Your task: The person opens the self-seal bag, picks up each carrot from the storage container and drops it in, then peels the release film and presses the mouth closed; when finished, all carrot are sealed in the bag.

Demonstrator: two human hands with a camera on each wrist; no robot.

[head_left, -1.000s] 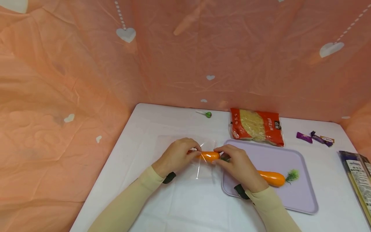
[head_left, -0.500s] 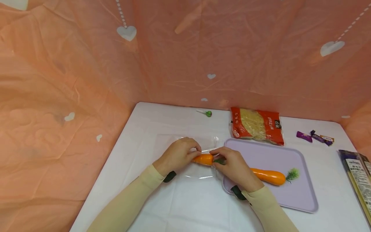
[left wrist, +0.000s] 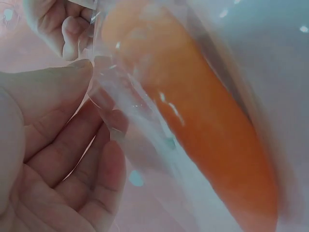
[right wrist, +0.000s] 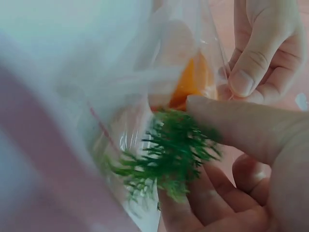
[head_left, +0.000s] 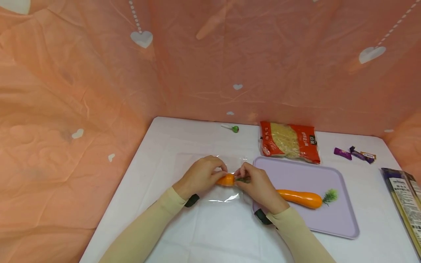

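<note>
A carrot [head_left: 226,179] lies mostly inside a clear plastic bag [head_left: 227,197] on the white table. My left hand [head_left: 201,175] pinches the bag's edge between thumb and fingers, beside the orange body, as the left wrist view shows. At the bag's mouth my right hand [head_left: 259,185] pinches the carrot by its top. Its green leaves [right wrist: 169,150] stick out of the bag under the right thumb. A second carrot [head_left: 302,198] with a leafy top rests on a lilac tray [head_left: 306,175]; my right hand and wrist partly cover its thin end.
Behind the tray lies a red and yellow food packet [head_left: 289,141]. A green lollipop [head_left: 235,129] is near the back edge. Small wrapped candies [head_left: 343,153] sit at the back right, and a dark printed package [head_left: 402,201] lies along the right side.
My right hand has moved left, and the carrot has slid left, deeper into the bag. More of the second carrot now shows. My left hand has stayed nearly still.
</note>
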